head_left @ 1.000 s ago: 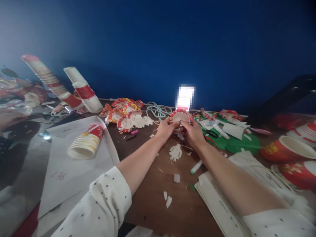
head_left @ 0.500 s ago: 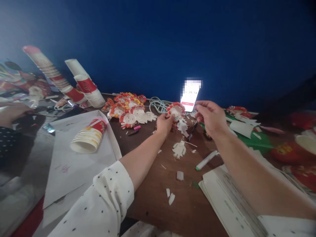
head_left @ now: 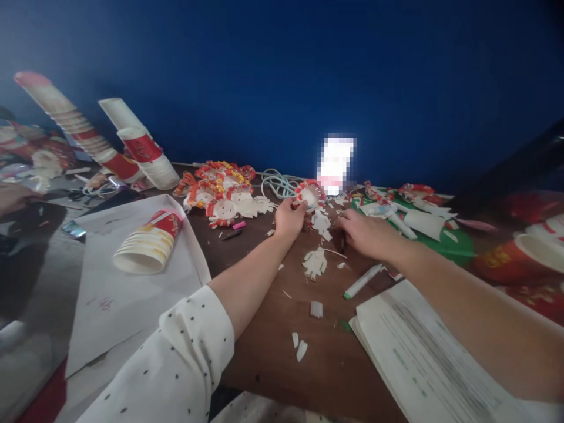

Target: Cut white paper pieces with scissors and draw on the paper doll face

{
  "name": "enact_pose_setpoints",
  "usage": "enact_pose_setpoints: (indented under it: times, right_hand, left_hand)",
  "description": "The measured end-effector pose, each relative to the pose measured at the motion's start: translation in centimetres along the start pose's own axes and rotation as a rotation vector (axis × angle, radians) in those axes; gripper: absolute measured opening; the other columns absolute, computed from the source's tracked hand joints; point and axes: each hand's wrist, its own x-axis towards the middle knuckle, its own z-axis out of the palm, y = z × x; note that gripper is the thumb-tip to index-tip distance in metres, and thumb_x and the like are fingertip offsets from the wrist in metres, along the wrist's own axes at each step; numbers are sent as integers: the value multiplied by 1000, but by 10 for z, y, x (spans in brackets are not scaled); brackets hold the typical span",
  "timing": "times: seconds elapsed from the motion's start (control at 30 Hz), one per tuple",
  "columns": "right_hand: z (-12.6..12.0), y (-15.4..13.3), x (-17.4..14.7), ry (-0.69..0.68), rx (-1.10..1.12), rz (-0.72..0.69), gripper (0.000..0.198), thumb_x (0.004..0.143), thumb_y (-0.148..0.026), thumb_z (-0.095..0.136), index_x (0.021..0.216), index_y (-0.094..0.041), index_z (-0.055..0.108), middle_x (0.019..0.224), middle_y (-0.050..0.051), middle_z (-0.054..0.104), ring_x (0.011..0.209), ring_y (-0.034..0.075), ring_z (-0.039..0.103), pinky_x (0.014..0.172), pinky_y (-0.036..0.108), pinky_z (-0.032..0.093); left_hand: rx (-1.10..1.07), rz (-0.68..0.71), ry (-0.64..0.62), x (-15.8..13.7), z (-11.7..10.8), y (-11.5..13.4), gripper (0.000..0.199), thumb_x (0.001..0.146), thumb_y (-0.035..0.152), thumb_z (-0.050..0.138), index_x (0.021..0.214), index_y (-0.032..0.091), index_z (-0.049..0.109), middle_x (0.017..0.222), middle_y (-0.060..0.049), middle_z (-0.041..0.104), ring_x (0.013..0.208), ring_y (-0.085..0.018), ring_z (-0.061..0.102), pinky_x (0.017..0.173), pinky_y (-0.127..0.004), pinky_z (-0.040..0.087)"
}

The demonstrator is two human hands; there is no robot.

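My left hand point(head_left: 291, 218) is closed on a round paper-cup cutout point(head_left: 309, 195) with a red and orange curled rim, held near the back of the table. Over to the right, my right hand point(head_left: 368, 234) is low over the tabletop, fingers bent around a dark pen point(head_left: 342, 242); the fingertips are partly hidden. Between the hands lies a white leaf-shaped paper cutout point(head_left: 321, 223). A second cutout point(head_left: 315, 263) rests closer to me. A white marker with a green end point(head_left: 363, 282) is below my right hand.
A pile of similar cutouts point(head_left: 224, 194) sits left, beside a coiled pale cord point(head_left: 279, 185). A bright phone point(head_left: 335, 164) stands against the blue wall. Stacked paper cups point(head_left: 147, 241) lie on a white box lid point(head_left: 101, 329). Papers point(head_left: 409, 346) lie right. Another person's hand point(head_left: 15, 198) is far left.
My right hand has come down from beside the phone to the dark pen on the table. My left hand still holds the round cutout. The view has shifted slightly.
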Motion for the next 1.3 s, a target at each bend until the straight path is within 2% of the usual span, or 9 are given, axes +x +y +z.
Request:
enact_pose_setpoints:
  times: [0.17, 0.37, 0.47, 0.6, 0.7, 0.87, 0.93, 1.07, 1.3]
  right_hand:
    - [-9, -1, -5, -2, -96, -23, 23, 84, -17, 48, 100, -20, 63, 99, 8, 64, 81, 21, 59, 56, 29, 32]
    - [-37, -11, -23, 418, 42, 110, 30, 90, -25, 45, 109, -22, 68, 101, 6, 70, 97, 24, 56, 79, 35, 39]
    - [-40, -35, -24, 311, 132, -107, 28, 88, -24, 48, 102, -27, 72, 87, 3, 72, 88, 22, 58, 84, 37, 37]
    - [-20, -60, -21, 165, 220, -297, 36, 88, -19, 48, 119, -22, 66, 101, 5, 72, 95, 20, 61, 90, 34, 37]
    - [-4, -53, -19, 140, 139, -232, 38, 89, -17, 45, 122, -18, 63, 117, 10, 69, 106, 22, 61, 96, 37, 34]
    - [-2, -17, -24, 34, -88, 205, 30, 82, -10, 45, 93, -15, 72, 85, 13, 74, 84, 27, 68, 91, 45, 36]
    - [-4, -14, -26, 118, -66, 264, 33, 83, -10, 43, 103, -16, 69, 99, 12, 74, 91, 26, 67, 91, 43, 37]
    - [-8, -35, -26, 180, 54, 129, 38, 88, -13, 41, 119, -18, 63, 116, 8, 70, 101, 22, 64, 94, 37, 38]
    - [-11, -52, -29, -1, 46, -16, 26, 83, -12, 48, 96, -18, 70, 100, 10, 72, 94, 23, 66, 84, 34, 42]
  left_hand:
    - [2, 2, -3, 1, -1, 0, 16, 80, 31, 61, 88, 19, 56, 62, 0, 63, 47, -13, 58, 54, -27, 49]
    - [0, 9, 30, 0, 0, 4, 13, 81, 28, 60, 88, 18, 57, 61, 0, 61, 55, -14, 61, 57, -26, 50]
    - [-14, 29, 34, 0, 0, 3, 14, 81, 28, 60, 89, 18, 57, 62, 0, 61, 56, -14, 61, 57, -25, 49]
    - [-1, 37, 29, 0, -2, 2, 13, 80, 28, 60, 85, 18, 56, 62, 0, 60, 49, -13, 58, 53, -25, 48]
    - [-2, 43, 22, 0, -2, 1, 13, 79, 29, 60, 83, 18, 55, 64, -1, 61, 53, -14, 61, 54, -26, 49]
    - [24, 45, 36, 4, -2, -2, 14, 79, 31, 61, 82, 19, 55, 67, -2, 62, 62, -17, 64, 56, -26, 50]
    - [23, 41, 33, 5, -2, -2, 14, 79, 31, 61, 83, 19, 56, 66, -2, 62, 62, -16, 64, 56, -25, 50]
    - [54, 43, 15, 3, -2, -1, 16, 80, 32, 61, 84, 18, 56, 66, -1, 63, 56, -14, 62, 55, -24, 49]
    - [58, 23, -7, -1, -3, 3, 18, 80, 31, 59, 89, 16, 56, 64, 1, 62, 45, -10, 57, 46, -20, 44]
